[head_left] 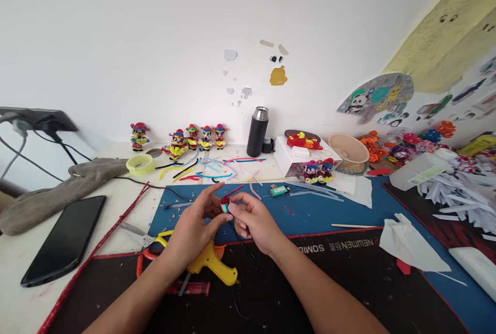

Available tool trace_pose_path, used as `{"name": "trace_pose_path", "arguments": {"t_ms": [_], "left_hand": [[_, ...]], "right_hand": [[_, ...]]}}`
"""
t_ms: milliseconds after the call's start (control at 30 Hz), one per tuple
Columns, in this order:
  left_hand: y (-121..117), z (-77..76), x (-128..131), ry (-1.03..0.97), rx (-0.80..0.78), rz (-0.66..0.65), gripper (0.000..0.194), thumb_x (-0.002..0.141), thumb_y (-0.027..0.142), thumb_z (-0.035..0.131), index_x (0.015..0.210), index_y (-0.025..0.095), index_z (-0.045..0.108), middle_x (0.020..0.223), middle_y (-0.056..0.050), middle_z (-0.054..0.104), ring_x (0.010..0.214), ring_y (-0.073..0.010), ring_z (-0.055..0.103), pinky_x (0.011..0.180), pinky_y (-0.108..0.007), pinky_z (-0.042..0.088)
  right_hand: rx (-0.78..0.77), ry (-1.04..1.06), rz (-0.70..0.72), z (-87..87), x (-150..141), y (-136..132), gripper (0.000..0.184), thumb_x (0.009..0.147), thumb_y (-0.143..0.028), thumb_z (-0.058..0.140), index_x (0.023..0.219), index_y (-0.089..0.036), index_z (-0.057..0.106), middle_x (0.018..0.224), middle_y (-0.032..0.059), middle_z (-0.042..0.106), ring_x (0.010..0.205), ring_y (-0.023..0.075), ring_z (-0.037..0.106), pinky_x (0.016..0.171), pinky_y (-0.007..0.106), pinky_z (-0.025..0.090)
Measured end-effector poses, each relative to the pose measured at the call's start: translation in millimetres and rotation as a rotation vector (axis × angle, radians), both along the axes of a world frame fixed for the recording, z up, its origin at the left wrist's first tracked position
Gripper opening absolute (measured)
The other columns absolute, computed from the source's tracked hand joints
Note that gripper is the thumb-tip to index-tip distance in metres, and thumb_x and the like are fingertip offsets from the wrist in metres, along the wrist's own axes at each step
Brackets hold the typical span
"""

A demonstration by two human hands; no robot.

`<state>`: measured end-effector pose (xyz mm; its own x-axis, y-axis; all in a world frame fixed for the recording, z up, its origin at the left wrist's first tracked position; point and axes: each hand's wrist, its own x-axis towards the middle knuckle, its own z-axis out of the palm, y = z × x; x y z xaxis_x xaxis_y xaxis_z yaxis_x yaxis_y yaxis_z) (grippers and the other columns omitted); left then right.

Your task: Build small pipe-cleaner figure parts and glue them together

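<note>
My left hand (pixel 196 228) and my right hand (pixel 253 220) meet over the blue mat (pixel 310 212), both pinched on a small craft piece (pixel 225 203) with a red glittery top and a white and blue body. A red glittery pipe cleaner (pixel 234 191) sticks up and to the right from the piece. Under my left wrist lies a yellow glue gun (pixel 213 261). Scissors (pixel 135 233) lie to the left of my left hand.
Loose coloured pipe cleaners (pixel 217 166) and several small figurines (pixel 194 137) sit behind the mat. A black flask (pixel 258 131), a white box (pixel 294 161), a bowl (pixel 349 150) and a lighter (pixel 279 190) stand further back. A phone (pixel 65 241) lies left. White paper (pixel 411 248) lies right.
</note>
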<state>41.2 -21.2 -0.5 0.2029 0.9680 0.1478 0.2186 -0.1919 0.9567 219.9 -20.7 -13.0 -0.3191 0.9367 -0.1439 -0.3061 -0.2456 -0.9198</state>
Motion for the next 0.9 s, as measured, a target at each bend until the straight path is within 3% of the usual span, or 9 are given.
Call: {"name": "trace_pose_path", "arguments": {"t_ms": [233, 500, 900], "left_hand": [[2.4, -6.8, -7.2, 0.176, 0.232, -0.008, 0.053, 0.09, 0.041, 0.078, 0.138, 0.029, 0.061, 0.094, 0.0, 0.072, 0.083, -0.0217, 0.07, 0.079, -0.035, 0.056], [0.3, -9.6, -8.1, 0.347, 0.46, 0.003, 0.034, 0.097, 0.035, 0.071, 0.129, 0.025, 0.066, 0.093, -0.001, 0.072, 0.079, -0.0197, 0.069, 0.075, -0.03, 0.056], [0.6, -8.2, -8.2, 0.361, 0.474, -0.009, 0.035, 0.099, 0.037, 0.07, 0.131, 0.023, 0.068, 0.082, 0.0, 0.071, 0.07, -0.0175, 0.067, 0.067, -0.026, 0.054]], "right_hand": [[-0.054, 0.1, -0.013, -0.1, 1.5, 1.6, 0.048, 0.079, -0.056, 0.087, 0.098, -0.021, 0.06, 0.048, -0.0139, 0.042, 0.038, 0.0059, 0.032, 0.039, 0.02, 0.019], [-0.083, 0.149, 0.015, 5.1, 1.9, -0.4, 0.046, 0.079, -0.053, 0.089, 0.094, -0.02, 0.06, 0.048, -0.0141, 0.038, 0.038, 0.005, 0.031, 0.04, 0.021, 0.017], [-0.101, 0.134, 0.011, 7.6, 1.1, -1.4, 0.049, 0.076, -0.057, 0.089, 0.086, -0.02, 0.058, 0.047, -0.0149, 0.033, 0.039, 0.0043, 0.025, 0.042, 0.021, 0.016]]}}
